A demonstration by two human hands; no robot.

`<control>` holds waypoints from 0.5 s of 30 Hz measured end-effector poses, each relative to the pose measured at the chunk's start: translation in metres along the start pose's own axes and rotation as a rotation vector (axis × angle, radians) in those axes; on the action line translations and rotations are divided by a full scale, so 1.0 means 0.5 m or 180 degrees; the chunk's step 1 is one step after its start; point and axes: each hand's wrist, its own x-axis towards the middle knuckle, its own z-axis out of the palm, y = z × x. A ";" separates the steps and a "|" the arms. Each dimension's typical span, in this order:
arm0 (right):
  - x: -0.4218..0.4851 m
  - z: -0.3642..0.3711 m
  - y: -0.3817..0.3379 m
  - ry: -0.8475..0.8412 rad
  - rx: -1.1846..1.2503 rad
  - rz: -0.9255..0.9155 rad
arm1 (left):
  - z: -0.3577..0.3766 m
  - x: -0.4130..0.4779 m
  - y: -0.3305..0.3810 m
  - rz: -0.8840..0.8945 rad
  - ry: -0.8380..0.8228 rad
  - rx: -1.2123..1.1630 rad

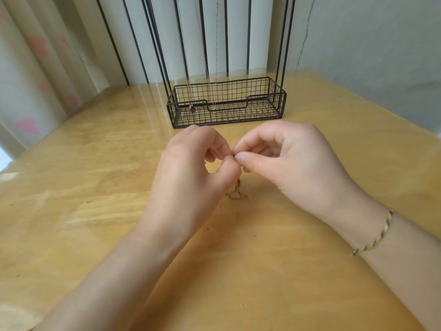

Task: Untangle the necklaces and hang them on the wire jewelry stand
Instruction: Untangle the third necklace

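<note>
A thin gold-brown necklace chain [236,194] hangs from between my fingertips and pools in a small tangle on the wooden table. My left hand [198,163] and my right hand [286,158] meet above it, each pinching the chain near its top end. Behind them stands the black wire jewelry stand [226,101], its basket base on the table and its uprights rising out of view. Two fine necklaces [211,68] hang down from above into the basket, one with a small dark pendant [192,108].
The wooden table [95,187] has a glossy cover and ends at the left edge near a curtain [35,68] with pink shapes. A striped wall panel stands behind the stand. A braided bracelet [374,235] circles my right wrist.
</note>
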 end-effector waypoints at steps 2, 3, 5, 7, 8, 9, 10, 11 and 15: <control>-0.001 0.001 0.000 0.0009 -0.0032 -0.0042 | 0.000 0.000 0.001 0.0048 0.0022 0.0083; -0.001 0.001 -0.001 0.0009 -0.0071 -0.0083 | 0.000 0.000 0.001 0.0060 0.0029 0.0105; -0.002 0.000 -0.002 0.0008 -0.0227 -0.0181 | -0.001 0.000 0.002 0.0072 0.0014 0.0138; -0.003 -0.001 -0.002 0.0007 -0.0495 -0.0325 | -0.002 -0.001 0.003 0.0133 -0.0028 0.0231; -0.003 -0.002 -0.001 -0.0004 -0.0677 -0.0442 | -0.003 -0.001 0.003 0.0190 -0.0044 0.0306; -0.003 -0.002 -0.001 -0.0019 -0.0875 -0.0566 | -0.004 -0.001 0.002 0.0255 -0.0056 0.0400; -0.003 -0.003 0.000 -0.0036 -0.1061 -0.0671 | -0.005 -0.002 0.003 0.0327 -0.0068 0.0519; -0.003 -0.004 0.001 -0.0067 -0.1201 -0.0749 | -0.006 -0.002 0.003 0.0406 -0.0084 0.0670; -0.001 -0.007 0.002 -0.0253 -0.1504 -0.0887 | -0.007 0.000 0.006 0.0790 -0.0238 0.1211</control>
